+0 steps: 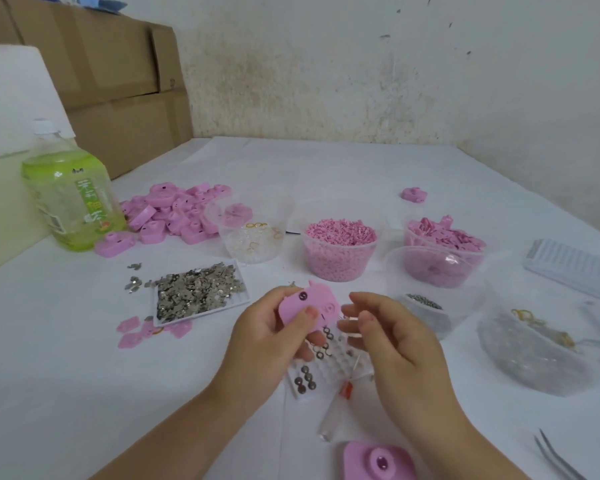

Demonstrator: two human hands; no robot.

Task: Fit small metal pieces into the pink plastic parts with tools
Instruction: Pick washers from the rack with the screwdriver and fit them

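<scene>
left hand (pixel 267 336) grips pink part (pixel 312 303) | right hand (pixel 395 341) fingers curled just beside it, contents unclear | both above small tray (pixel 305 384) on bench (pixel 84 375)

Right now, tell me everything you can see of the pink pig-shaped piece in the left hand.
The pink pig-shaped piece is a flat, matte, plastic-looking plate with small ear bumps on its top edge, one dark round eye and an embossed snout. It is tilted, face toward the camera, held above the table. The left hand grips it, thumb on its face, fingers behind. The right hand hovers close beside it, contact unclear.
</scene>
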